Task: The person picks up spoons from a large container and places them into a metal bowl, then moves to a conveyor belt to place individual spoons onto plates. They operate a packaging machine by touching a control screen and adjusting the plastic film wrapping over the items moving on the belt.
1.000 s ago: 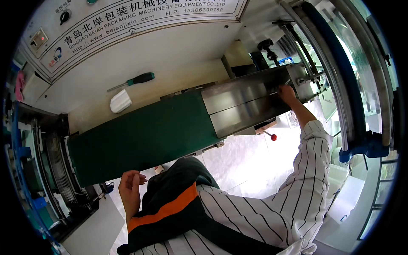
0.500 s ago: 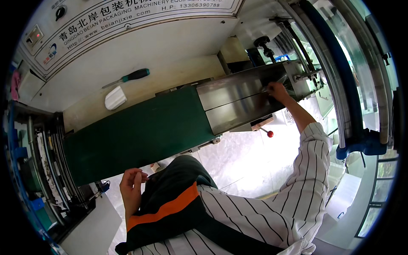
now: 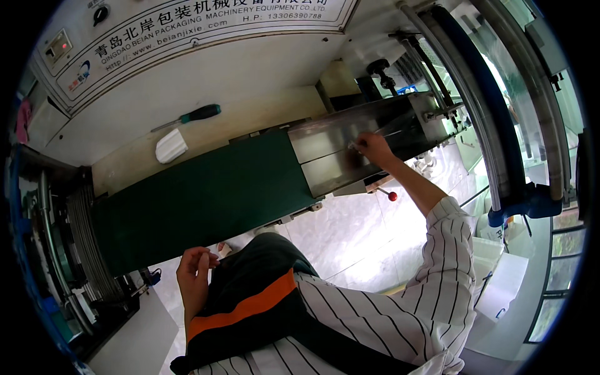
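Over the steel plate of the machine's bed, my right hand is closed in a pinch on the end of a clear plastic film. The film stretches from my fingertips toward the bed's right end; its see-through edges are hard to make out. To the left, the green conveyor belt adjoins the plate. My left hand hovers just off the belt's near edge, fingers curled together, with nothing visible in them.
A screwdriver and a white plastic block lie on the ledge behind the belt. Beneath the plate a lever with a red knob sticks out. Rollers stand at the right; a machine frame borders the belt's left end.
My right hand has moved left along the steel plate, drawing the clear film with it. My left hand has stayed almost where it was.
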The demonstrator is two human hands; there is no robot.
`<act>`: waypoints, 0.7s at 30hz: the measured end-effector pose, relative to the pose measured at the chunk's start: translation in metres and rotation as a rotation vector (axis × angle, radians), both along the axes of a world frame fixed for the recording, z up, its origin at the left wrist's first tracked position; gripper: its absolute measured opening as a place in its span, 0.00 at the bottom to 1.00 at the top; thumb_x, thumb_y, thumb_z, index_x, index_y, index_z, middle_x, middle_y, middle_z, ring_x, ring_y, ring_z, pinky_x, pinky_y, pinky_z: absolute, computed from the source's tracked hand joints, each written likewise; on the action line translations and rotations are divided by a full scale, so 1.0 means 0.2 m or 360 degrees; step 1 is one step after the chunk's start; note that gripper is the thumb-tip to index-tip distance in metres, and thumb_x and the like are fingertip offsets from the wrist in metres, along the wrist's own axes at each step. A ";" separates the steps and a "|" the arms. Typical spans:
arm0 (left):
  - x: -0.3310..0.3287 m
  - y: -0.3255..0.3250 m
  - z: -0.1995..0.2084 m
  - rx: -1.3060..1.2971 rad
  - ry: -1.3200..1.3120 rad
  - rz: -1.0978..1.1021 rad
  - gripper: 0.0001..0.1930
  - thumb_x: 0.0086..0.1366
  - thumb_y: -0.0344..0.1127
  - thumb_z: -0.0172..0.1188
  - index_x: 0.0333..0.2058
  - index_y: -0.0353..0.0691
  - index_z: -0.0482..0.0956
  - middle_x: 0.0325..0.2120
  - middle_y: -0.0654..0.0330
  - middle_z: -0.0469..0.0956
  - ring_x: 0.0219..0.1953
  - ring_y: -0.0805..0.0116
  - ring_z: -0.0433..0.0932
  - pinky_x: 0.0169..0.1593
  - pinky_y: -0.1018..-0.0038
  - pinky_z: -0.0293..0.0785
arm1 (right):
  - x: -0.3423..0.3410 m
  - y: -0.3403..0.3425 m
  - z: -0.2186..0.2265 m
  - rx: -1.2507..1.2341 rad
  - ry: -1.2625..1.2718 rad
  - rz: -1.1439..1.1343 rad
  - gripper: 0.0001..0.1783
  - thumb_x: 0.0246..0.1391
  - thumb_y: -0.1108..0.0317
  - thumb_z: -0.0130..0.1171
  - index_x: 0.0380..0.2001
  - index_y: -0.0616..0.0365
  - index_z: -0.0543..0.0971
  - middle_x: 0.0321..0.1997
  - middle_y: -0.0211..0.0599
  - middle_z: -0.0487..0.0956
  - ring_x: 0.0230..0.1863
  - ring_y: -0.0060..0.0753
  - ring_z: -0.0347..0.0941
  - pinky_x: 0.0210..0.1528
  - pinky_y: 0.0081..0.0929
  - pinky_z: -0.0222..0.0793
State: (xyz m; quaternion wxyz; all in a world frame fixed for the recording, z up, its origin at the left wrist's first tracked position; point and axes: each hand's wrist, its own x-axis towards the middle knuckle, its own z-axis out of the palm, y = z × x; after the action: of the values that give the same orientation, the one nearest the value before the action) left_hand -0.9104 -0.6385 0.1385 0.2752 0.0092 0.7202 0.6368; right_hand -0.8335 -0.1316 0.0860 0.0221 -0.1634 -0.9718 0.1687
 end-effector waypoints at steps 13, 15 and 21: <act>-0.05 -0.07 -0.02 -0.0004 0.0038 -0.0100 0.07 0.62 0.31 0.49 0.37 0.35 0.71 0.28 0.58 0.75 0.33 0.72 0.75 0.39 0.78 0.70 | -0.19 -0.56 -0.01 -0.0171 -0.0075 -0.0126 0.07 0.41 0.68 0.59 0.26 0.57 0.74 0.26 0.43 0.76 0.30 0.47 0.73 0.33 0.37 0.69; -0.02 -0.11 -0.02 0.0026 0.0078 -0.0061 0.07 0.62 0.31 0.49 0.37 0.36 0.71 0.29 0.58 0.76 0.33 0.73 0.75 0.38 0.79 0.71 | -0.24 -0.66 0.01 -0.0232 -0.0040 -0.0023 0.07 0.42 0.69 0.59 0.26 0.58 0.74 0.26 0.43 0.76 0.30 0.47 0.73 0.33 0.37 0.69; -0.05 -0.13 -0.02 0.0088 0.0018 -0.0152 0.07 0.63 0.31 0.48 0.37 0.34 0.70 0.30 0.57 0.75 0.35 0.72 0.75 0.42 0.78 0.70 | -0.32 -0.91 0.03 -0.0227 0.0034 0.0027 0.05 0.42 0.71 0.58 0.24 0.58 0.73 0.26 0.42 0.76 0.30 0.47 0.73 0.32 0.37 0.69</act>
State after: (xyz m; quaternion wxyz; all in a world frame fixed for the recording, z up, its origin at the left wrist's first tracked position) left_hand -0.9211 -0.6650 0.1343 0.3009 0.0548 0.7025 0.6426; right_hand -0.8967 -0.3134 0.0912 0.0194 -0.1543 -0.9583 0.2396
